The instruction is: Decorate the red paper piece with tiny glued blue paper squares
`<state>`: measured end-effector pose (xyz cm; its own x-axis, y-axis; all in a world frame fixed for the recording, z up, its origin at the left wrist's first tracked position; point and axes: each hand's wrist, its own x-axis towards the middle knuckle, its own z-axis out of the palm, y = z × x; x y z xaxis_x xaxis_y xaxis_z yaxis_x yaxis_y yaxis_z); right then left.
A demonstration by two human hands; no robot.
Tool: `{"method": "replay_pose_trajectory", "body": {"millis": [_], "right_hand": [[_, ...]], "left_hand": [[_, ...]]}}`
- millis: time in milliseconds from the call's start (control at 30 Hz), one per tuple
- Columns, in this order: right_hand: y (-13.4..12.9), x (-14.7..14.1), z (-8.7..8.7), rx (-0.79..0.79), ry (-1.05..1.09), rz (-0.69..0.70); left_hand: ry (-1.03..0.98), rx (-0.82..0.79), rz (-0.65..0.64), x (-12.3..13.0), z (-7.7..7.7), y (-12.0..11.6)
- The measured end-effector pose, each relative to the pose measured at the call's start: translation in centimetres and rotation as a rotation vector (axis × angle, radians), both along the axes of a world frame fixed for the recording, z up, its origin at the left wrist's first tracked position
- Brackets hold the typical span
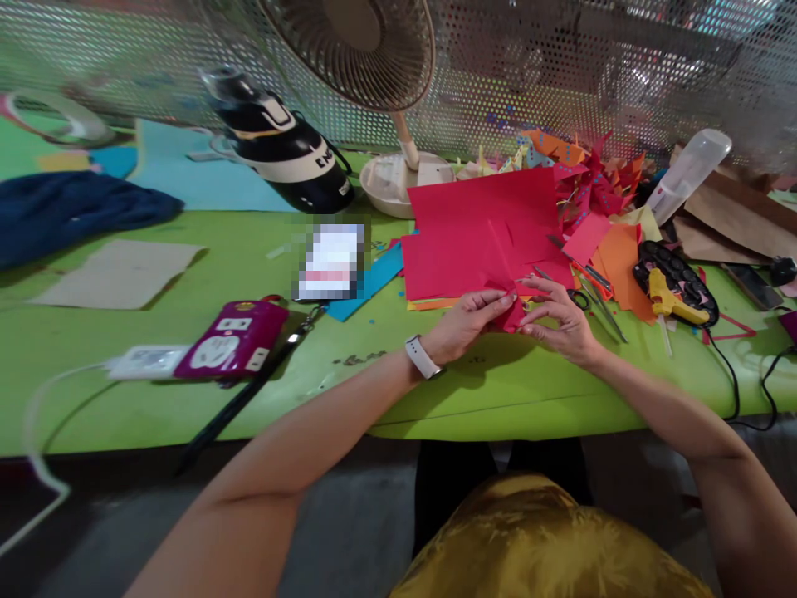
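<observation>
A small folded piece of red paper (pixel 511 316) is held up just above the green table, in front of a stack of red sheets (pixel 461 249). My left hand (pixel 473 314), a watch on its wrist, pinches the piece between thumb and fingers. At the paper's right edge, my right hand (pixel 557 320) has its thumb and fingertips bent in against it, the other fingers curved above. Scissors (pixel 580 299) and tweezers (pixel 608 316) lie close by on the right. Part of the folded paper is hidden behind my fingers.
Behind stand a fan (pixel 408 178) and a black bottle (pixel 292 158). Left lie a blurred phone (pixel 333 259) and a purple power strip (pixel 233 340) with a white cable. Paper pieces (pixel 598 178) pile up at the back right, near a yellow glue gun (pixel 676 299) on a black tray.
</observation>
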<state>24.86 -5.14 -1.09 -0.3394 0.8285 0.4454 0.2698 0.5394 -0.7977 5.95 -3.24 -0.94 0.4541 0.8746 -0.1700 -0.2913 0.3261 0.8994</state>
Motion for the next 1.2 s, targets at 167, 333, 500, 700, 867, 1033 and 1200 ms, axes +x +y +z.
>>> {"method": "replay_pose_trajectory", "body": {"millis": [167, 333, 500, 700, 867, 1033, 1200], "right_hand": [[-0.08, -0.34, -0.06, 0.028, 0.028, -0.11], [0.07, -0.42, -0.5, -0.031, 0.081, -0.207], [0.13, -0.59, -0.52, -0.224, 0.226, -0.194], [0.43, -0.5, -0.36, -0.391, 0.322, -0.169], [0.57, -0.47, -0.33, -0.473, 0.393, -0.149], [0.62, -0.52, -0.33, -0.492, 0.413, -0.145], [0.74, -0.56, -0.41, -0.512, 0.439, -0.145]], "left_hand": [[-0.017, -0.012, 0.087, 0.25, -0.16, -0.15], [0.021, 0.007, 0.084, 0.41, -0.37, -0.35], [0.003, -0.036, 0.1, 0.31, -0.4, -0.4], [-0.023, -0.046, 0.007, 0.22, -0.16, -0.5], [-0.021, -0.022, -0.028, 0.35, 0.08, -0.59], [-0.017, -0.029, -0.011, 0.42, 0.03, -0.58], [-0.028, -0.02, -0.01, 0.44, 0.11, -0.61]]}}
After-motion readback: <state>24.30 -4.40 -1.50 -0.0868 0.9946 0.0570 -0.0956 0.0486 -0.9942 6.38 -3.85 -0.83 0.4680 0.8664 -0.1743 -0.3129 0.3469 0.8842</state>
